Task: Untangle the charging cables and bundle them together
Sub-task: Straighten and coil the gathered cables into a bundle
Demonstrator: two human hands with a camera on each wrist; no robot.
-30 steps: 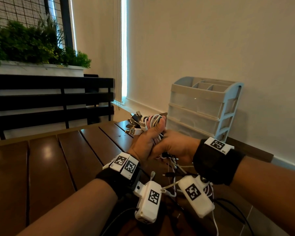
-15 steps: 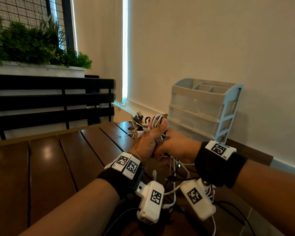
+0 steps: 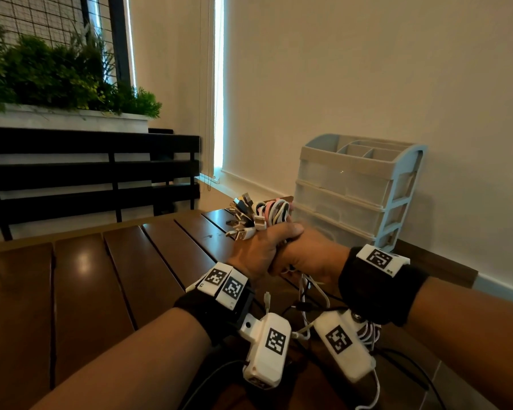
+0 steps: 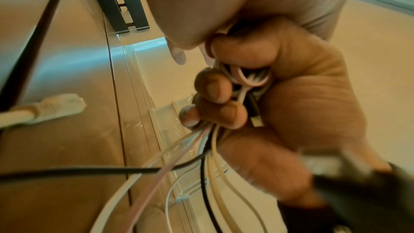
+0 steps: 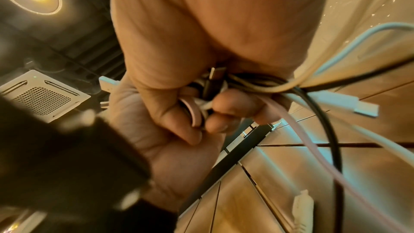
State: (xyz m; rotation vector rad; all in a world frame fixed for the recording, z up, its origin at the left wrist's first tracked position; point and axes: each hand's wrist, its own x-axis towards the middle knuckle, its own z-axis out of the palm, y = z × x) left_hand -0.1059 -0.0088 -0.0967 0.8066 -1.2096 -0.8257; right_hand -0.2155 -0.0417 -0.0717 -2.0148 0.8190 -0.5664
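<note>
A bundle of charging cables, white, pink and black with USB plugs fanned out at the top, stands above the wooden table. My left hand grips the bundle from the left, thumb over it. Pressed against it, my right hand curls round the same cables just below. The right hand's fingers wrap the looped cables in the left wrist view. Loose ends hang beneath the fists towards the table. In the right wrist view, pink, black and white strands trail out to the right.
A pale plastic drawer organiser stands against the wall just behind the hands. A black slatted bench back and a planter with greenery lie beyond the table's far edge. Thin black wires run from the wrist cameras.
Both hands keep their hold on the bundle and have drifted slightly right and down. The hanging cable ends have swung a little under the fists.
</note>
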